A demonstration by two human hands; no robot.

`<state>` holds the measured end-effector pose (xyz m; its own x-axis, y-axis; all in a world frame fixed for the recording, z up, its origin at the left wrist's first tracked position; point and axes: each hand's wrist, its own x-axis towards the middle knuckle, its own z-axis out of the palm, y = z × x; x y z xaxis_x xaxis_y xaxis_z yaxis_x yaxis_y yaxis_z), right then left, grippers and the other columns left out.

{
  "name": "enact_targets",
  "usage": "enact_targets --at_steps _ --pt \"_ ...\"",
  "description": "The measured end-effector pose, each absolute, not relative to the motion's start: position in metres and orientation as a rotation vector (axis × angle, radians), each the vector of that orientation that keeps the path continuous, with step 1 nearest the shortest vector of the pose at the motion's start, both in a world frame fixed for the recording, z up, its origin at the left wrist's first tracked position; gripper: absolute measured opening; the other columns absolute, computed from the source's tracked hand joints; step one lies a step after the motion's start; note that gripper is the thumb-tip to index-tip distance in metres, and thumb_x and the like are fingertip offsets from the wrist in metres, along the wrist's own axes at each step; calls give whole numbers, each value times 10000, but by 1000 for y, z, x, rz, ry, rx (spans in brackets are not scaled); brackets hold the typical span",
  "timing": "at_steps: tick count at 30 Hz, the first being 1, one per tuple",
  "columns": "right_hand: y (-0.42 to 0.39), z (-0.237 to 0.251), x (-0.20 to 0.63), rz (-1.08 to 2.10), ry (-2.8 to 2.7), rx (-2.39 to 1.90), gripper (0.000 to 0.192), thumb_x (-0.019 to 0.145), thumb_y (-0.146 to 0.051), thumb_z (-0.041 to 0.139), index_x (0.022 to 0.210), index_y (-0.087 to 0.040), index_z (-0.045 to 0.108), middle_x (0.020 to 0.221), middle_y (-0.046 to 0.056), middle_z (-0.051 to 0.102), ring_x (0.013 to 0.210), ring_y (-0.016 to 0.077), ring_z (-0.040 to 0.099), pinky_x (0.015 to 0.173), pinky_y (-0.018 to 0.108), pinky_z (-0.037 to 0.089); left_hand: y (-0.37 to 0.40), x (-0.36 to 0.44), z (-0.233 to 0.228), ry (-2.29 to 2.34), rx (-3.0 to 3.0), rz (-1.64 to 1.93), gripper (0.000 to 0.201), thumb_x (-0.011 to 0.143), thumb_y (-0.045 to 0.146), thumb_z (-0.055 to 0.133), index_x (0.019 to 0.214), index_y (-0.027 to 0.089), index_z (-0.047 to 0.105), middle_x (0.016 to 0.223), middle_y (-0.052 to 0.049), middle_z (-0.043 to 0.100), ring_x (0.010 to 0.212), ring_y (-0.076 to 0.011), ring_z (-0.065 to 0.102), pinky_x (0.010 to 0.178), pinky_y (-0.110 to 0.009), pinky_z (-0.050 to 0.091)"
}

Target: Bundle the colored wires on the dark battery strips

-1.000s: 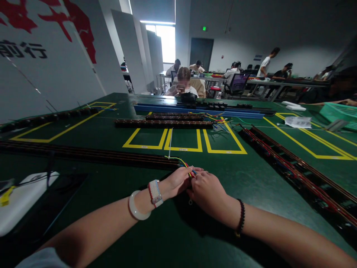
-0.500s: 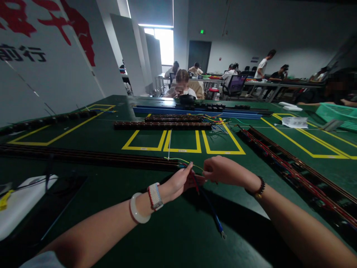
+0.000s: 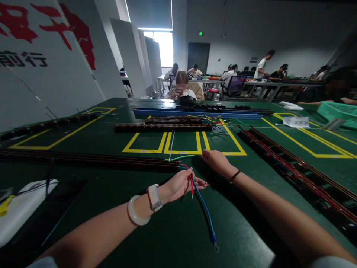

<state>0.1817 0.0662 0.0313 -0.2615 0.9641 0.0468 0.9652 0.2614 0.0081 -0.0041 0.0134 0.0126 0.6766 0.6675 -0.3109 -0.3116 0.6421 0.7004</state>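
Observation:
My left hand point(image 3: 178, 186) pinches a red wire point(image 3: 192, 190) and a blue wire point(image 3: 205, 208) between thumb and forefinger, its other fingers stretched out. The blue wire hangs towards me and ends in a metal ring lug point(image 3: 216, 246). Both wires come from the right end of a long dark strip point(image 3: 92, 160) lying across the table. Farther right, my right hand point(image 3: 219, 163) is closed on the end of a green wire point(image 3: 182, 158), drawn out sideways from the strip. A white cable tie point(image 3: 172, 145) stands up near that end.
Another wired strip point(image 3: 290, 171) slants along the right side. Shorter dark strips point(image 3: 163, 127) lie ahead, partly over yellow tape outlines. A white device point(image 3: 26, 208) is at the left, a green basket point(image 3: 338, 113) at the far right. Across the table sits a person point(image 3: 182, 87).
My right hand has moved away from my left and slightly farther from me, with the green wire stretched along. My left hand stays nearly in place; the blue wire's end has swung slightly left.

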Motion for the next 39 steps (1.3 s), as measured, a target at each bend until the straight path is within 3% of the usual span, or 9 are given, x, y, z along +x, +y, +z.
enact_targets --at_steps 7,12,14,20,25,31,36,39 --pt "72 23 178 -275 -2594 -1798 206 949 -182 396 1010 -135 587 880 127 661 843 211 613 713 279 393 16 -3 10 562 642 607 323 956 262 280 727 142 473 849 -175 695 939 -247 667 1001 -456 375" --pt "55 43 183 -373 -2570 -1733 199 908 -295 523 976 -125 602 973 140 634 900 245 588 754 313 410 16 -4 9 548 628 600 312 947 297 343 752 126 515 887 -177 692 942 -250 662 991 -455 378" --pt "44 58 182 -256 -2564 -1658 204 878 -290 572 1003 -131 589 968 124 635 869 231 591 720 301 416 16 -5 10 586 627 604 308 946 302 355 771 122 536 860 -152 691 909 -230 665 983 -441 385" --pt "12 84 167 565 -2869 -1046 192 815 -182 610 1001 -227 601 799 -14 645 624 119 551 530 231 380 17 -7 7 619 584 594 254 939 259 382 875 120 585 891 -102 675 926 -194 634 917 -374 427" --pt "14 76 158 599 -2868 -700 125 867 -179 572 947 -218 660 942 14 663 829 134 592 742 244 438 18 -7 5 563 584 607 212 917 281 443 882 131 588 863 -77 666 848 -165 634 854 -323 449" --pt "28 74 164 364 -2438 -968 204 937 -269 480 991 -167 649 897 62 646 768 143 575 651 237 405 16 -8 9 510 545 644 421 906 341 275 730 105 576 824 -185 687 890 -266 663 938 -447 415" --pt "50 73 158 374 -2217 -1130 230 926 -318 496 858 -142 629 689 12 599 583 101 487 530 209 321 16 -4 10 560 553 641 331 885 251 293 738 111 553 854 -201 696 892 -275 675 983 -484 376" --pt "66 74 138 336 -2240 -1120 223 926 -309 499 859 -138 626 683 11 600 580 98 479 540 213 307 14 -3 10 550 579 623 328 917 267 313 747 115 548 859 -191 701 898 -258 677 1002 -468 367"
